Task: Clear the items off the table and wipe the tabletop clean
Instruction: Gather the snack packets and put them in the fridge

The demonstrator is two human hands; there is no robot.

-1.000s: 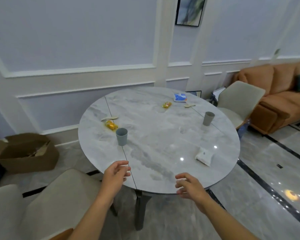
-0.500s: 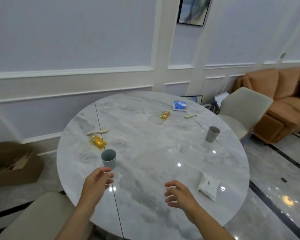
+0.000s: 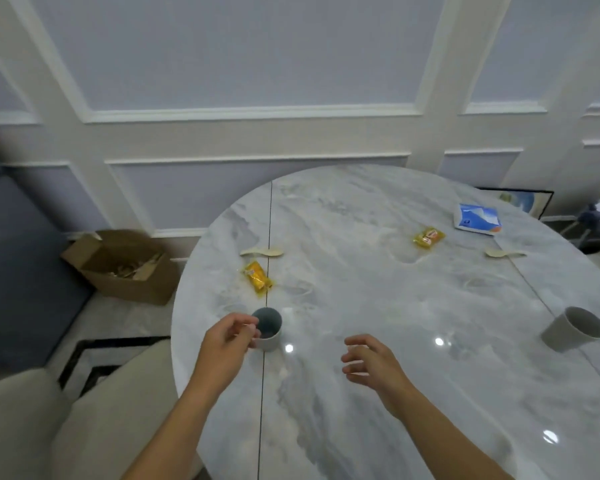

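A round grey marble table [image 3: 378, 306] carries a blue-grey cup [image 3: 269, 327], a grey cup [image 3: 574, 329] at the right, two yellow snack packets [image 3: 257, 278] [image 3: 428, 237], two pale spoons [image 3: 262, 252] [image 3: 504, 253] and a blue-white packet [image 3: 477, 219]. My left hand [image 3: 227, 341] is at the left side of the blue-grey cup, fingers curled by its rim; whether it grips the cup is unclear. My right hand [image 3: 371, 362] hovers over the table to the right of that cup, fingers apart and holding nothing.
An open cardboard box [image 3: 122, 268] sits on the floor left of the table by the panelled wall. A cream chair [image 3: 66, 420] stands at the near left. A framed picture [image 3: 520, 199] leans against the wall behind the table.
I have moved closer and my view has turned left and down. My left hand has reached forward to the blue-grey cup. The white packet at the right has left the view.
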